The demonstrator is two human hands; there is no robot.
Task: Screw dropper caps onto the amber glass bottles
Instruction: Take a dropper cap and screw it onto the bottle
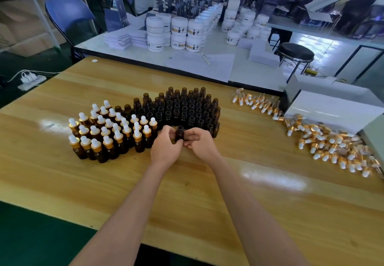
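Forearms reach out over wooden table (83,182); left hand (164,149) and right hand (200,144) meet, fingers of both curled round one open bottle (179,133), upright, neck bare, just in front of uncapped bottles (187,107). Capped bottles (108,132) grouped at left. Dropper caps (332,147) heaped well apart at right, none in hand. Risks: elbow or bottle nudging tight-packed block, glass toppling in chain; cap started crooked, thread jamming; pipette catching rim. White jars (176,31) on far table carry labels, print too small to read; bottles unlabelled
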